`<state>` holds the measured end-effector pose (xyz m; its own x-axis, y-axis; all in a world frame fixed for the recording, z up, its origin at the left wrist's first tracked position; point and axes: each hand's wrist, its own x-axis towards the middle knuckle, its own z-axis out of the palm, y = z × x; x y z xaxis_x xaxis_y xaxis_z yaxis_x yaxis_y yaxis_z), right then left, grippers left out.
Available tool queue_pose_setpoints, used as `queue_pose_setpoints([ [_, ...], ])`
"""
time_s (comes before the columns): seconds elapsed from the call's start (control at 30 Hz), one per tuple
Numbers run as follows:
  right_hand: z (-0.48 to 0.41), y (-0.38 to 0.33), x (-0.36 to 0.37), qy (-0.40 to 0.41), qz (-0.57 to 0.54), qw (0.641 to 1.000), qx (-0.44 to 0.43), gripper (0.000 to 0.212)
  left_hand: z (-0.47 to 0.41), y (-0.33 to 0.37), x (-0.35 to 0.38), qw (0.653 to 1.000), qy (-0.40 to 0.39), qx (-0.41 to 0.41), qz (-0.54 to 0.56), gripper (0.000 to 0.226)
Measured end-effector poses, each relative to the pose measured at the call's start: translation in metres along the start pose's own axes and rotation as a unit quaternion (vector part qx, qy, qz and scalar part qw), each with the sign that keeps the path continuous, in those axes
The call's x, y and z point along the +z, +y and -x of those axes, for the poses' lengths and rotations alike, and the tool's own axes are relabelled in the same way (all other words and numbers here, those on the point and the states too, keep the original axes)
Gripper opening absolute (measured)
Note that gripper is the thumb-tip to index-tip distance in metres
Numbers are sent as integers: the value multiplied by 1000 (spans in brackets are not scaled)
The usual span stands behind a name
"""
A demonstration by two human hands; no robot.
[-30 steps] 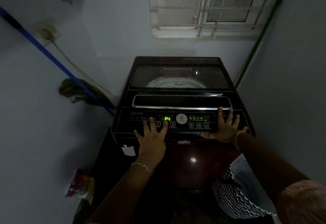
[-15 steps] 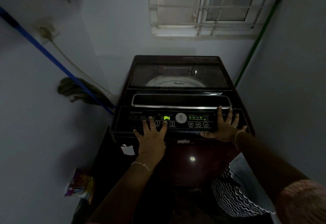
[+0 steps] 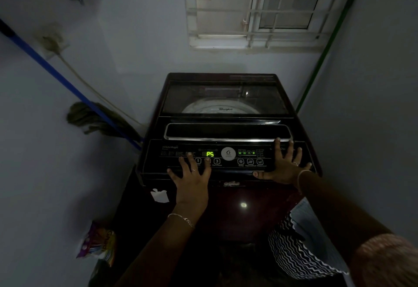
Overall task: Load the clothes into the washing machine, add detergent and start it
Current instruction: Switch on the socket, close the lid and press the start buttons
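Note:
A dark maroon top-loading washing machine [image 3: 226, 207] stands against the back wall, its glass lid [image 3: 224, 96] closed over the pale drum. The control panel [image 3: 228, 159] is lit and its green display [image 3: 210, 153] reads P5. My left hand [image 3: 192, 178] lies spread on the panel's left part, a fingertip on the button between those marked 1 and 3. My right hand [image 3: 283, 167] rests flat, fingers apart, on the panel's right end. Neither hand holds anything. The clothes inside are hidden by the dark lid.
A mop with a blue handle [image 3: 67, 83] leans in the left corner beside a wall socket and cable [image 3: 54, 44]. A colourful packet [image 3: 99, 241] lies on the floor at the left. A green pole [image 3: 323, 53] leans at the right. A barred window [image 3: 255, 8] is above.
The display has changed from P4 to P5. Both hands stay on the panel in nearly the same places.

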<state>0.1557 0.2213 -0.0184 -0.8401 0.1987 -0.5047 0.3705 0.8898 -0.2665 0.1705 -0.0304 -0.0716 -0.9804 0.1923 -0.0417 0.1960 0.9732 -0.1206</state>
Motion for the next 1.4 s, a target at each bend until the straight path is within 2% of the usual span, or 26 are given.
queue_pose_setpoints([
  [0.47, 0, -1, 0, 3, 9, 1000, -2, 139, 1, 1, 1, 1000, -6, -2, -10, 107],
  [1.0, -1, -5, -7, -31, 17, 999, 20, 141, 0, 9, -8, 999, -5, -15, 31, 104],
  [1.4, 1, -5, -8, -31, 12, 999, 19, 140, -12, 3, -34, 982, -138, 13, 127, 99],
])
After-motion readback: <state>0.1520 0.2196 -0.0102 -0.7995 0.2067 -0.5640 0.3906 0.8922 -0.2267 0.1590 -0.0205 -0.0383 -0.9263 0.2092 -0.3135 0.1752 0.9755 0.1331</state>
